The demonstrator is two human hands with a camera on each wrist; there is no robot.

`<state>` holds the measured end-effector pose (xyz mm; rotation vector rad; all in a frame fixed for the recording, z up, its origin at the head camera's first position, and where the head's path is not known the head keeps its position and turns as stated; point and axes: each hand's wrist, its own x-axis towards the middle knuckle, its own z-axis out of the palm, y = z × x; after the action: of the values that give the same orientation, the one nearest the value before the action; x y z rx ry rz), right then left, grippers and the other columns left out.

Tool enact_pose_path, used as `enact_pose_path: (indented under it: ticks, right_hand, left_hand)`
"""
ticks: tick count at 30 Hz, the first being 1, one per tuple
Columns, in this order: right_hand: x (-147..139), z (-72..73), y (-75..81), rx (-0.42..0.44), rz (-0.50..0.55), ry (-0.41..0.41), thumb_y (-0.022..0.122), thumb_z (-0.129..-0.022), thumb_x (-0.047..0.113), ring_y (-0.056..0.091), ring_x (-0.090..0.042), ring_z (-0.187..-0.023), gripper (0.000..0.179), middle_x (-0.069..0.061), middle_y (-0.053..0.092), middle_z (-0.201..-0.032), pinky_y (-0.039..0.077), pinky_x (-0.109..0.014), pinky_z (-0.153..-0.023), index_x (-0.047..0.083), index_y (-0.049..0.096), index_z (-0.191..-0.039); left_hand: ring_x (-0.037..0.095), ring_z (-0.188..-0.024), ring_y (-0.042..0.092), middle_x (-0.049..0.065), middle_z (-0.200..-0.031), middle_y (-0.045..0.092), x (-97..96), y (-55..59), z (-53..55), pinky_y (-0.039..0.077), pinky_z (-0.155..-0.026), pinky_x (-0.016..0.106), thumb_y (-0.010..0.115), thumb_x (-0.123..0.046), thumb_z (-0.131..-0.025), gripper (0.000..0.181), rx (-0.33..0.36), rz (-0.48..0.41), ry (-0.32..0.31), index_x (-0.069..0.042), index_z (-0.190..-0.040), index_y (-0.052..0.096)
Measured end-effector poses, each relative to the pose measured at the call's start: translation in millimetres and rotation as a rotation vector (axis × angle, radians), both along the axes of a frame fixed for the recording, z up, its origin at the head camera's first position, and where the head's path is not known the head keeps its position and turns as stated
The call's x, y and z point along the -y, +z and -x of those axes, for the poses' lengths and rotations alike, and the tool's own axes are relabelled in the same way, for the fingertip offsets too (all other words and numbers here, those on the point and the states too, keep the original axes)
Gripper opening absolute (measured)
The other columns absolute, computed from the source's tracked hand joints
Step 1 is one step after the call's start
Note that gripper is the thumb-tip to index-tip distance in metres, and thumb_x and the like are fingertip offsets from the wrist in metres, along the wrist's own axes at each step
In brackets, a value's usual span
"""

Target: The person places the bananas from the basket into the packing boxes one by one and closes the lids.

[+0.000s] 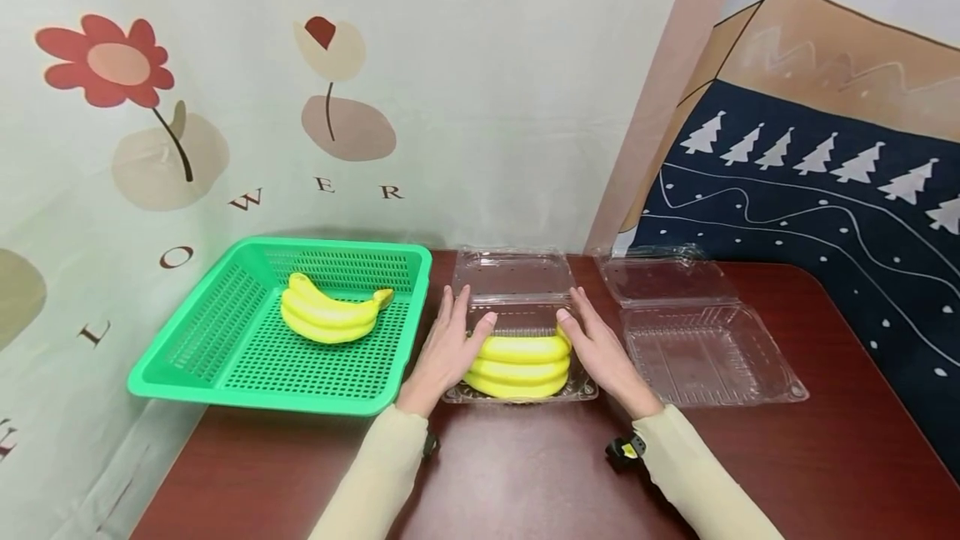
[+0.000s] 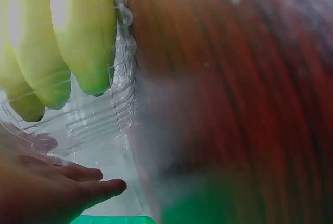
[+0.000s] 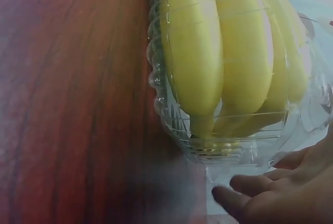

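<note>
A bunch of yellow bananas [image 1: 517, 369] lies in the base of a clear plastic clamshell box [image 1: 517, 319], whose lid [image 1: 513, 273] is folded back toward the wall. At the box's left side is my left hand [image 1: 450, 347], fingers extended forward and thumb above the bananas' left end. My right hand [image 1: 603, 352] mirrors it on the right, its thumb near the stem end. Through the ribbed box wall, the banana tips [image 2: 96, 81] show in the left wrist view, and the stem end [image 3: 203, 125] in the right wrist view. Neither hand's fingers are curled round anything.
To the left stands a green perforated basket [image 1: 262, 404] holding another banana bunch [image 1: 330, 313]. A second clear clamshell box [image 1: 750, 357] lies unfolded at right. Behind the dark red table [image 1: 517, 473] hangs a flower-printed curtain [image 1: 487, 107].
</note>
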<state>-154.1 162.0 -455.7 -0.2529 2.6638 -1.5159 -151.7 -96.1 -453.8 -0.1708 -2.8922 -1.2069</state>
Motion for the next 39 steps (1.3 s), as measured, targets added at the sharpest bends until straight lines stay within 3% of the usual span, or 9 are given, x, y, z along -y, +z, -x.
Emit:
enact_pose_path:
  ticks: [9,20,24,30,33,39]
  right_hand:
    - [-10,-5.8,1.4,0.034,0.069,-0.054,0.043,-0.108,0.053,0.025,-0.034,-0.155,0.075,-0.012,0.02,-0.171,0.022,-0.055,-0.123,0.01,0.021,-0.166]
    - [-8,3.4,7.4,0.123,0.134,-0.089,0.041,-0.107,0.057,0.025,-0.033,-0.155,0.079,-0.016,0.024,-0.169,0.017,-0.055,-0.125,0.009,0.019,-0.166]
    - [-10,3.2,7.2,0.122,0.179,-0.092,0.043,-0.107,0.054,0.028,-0.033,-0.154,0.078,-0.016,0.023,-0.17,0.02,-0.054,-0.124,0.01,0.019,-0.166]
    - [-14,1.4,7.7,0.054,0.231,-0.102,0.048,-0.108,0.046,0.031,-0.033,-0.153,0.074,-0.015,0.026,-0.169,0.026,-0.052,-0.123,0.006,0.021,-0.165]
    - [-15,1.0,9.1,0.02,0.279,-0.109,0.049,-0.109,0.039,0.032,-0.034,-0.152,0.071,-0.018,0.029,-0.167,0.028,-0.052,-0.122,0.003,0.022,-0.164]
    - [-15,-0.6,13.2,0.005,0.345,-0.135,0.049,-0.109,0.033,0.032,-0.032,-0.152,0.068,-0.019,0.034,-0.164,0.025,-0.049,-0.123,0.0,0.023,-0.163]
  left_hand:
    - [0.044,-0.153,0.024,0.019,-0.172,0.007,-2.6,4.0,-0.9,0.025,-0.119,0.065,0.038,-0.069,-0.102,0.087,0.012,-0.052,-0.012,-0.014,-0.167,0.019]
    - [0.04,-0.155,0.02,0.02,-0.171,0.01,-5.2,6.8,4.9,0.021,-0.122,0.06,0.042,-0.061,-0.105,0.083,0.029,-0.144,0.031,-0.011,-0.166,0.02]
    - [0.037,-0.154,0.023,0.019,-0.17,0.019,-6.7,8.9,6.5,0.023,-0.122,0.058,0.045,-0.056,-0.106,0.079,-0.002,-0.235,0.052,-0.009,-0.165,0.023]
    - [0.035,-0.148,0.039,0.02,-0.162,0.038,-7.7,12.5,6.9,0.032,-0.12,0.051,0.046,-0.043,-0.109,0.066,-0.069,-0.457,0.113,-0.005,-0.161,0.032]
    - [0.033,-0.148,0.04,0.019,-0.16,0.041,-7.7,14.1,6.7,0.032,-0.12,0.048,0.044,-0.041,-0.11,0.062,-0.088,-0.546,0.144,-0.005,-0.16,0.035]
    - [0.034,-0.145,0.042,0.019,-0.158,0.044,-7.9,17.0,6.1,0.032,-0.12,0.049,0.041,-0.041,-0.11,0.062,-0.118,-0.639,0.184,-0.003,-0.158,0.035]
